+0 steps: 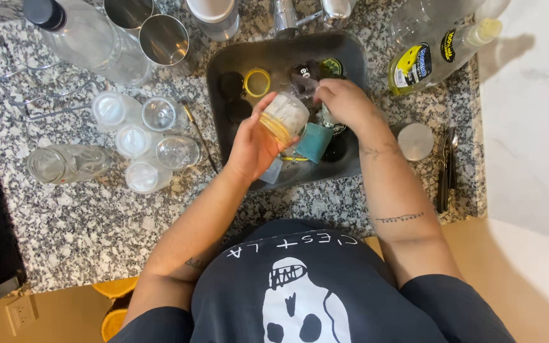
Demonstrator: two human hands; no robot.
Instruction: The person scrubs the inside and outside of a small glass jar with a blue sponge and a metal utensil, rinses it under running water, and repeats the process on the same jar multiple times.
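A speckled grey granite counter [96, 241] surrounds a small dark rectangular sink [223, 70], with white marble-like wall [535, 127] at the right. Over the sink, the left hand [255, 143] wraps its fingers around a clear glass jar with a yellow band [283, 117]. The right hand [344, 101] reaches down among the sink's things; its grip cannot be told. A teal sponge [314, 141] lies beside the jar. Upturned clear glasses [141, 143] stand left.

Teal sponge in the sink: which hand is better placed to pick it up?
Probably the right hand: it looks free, just above the teal sponge, while the left hand grips the glass jar.
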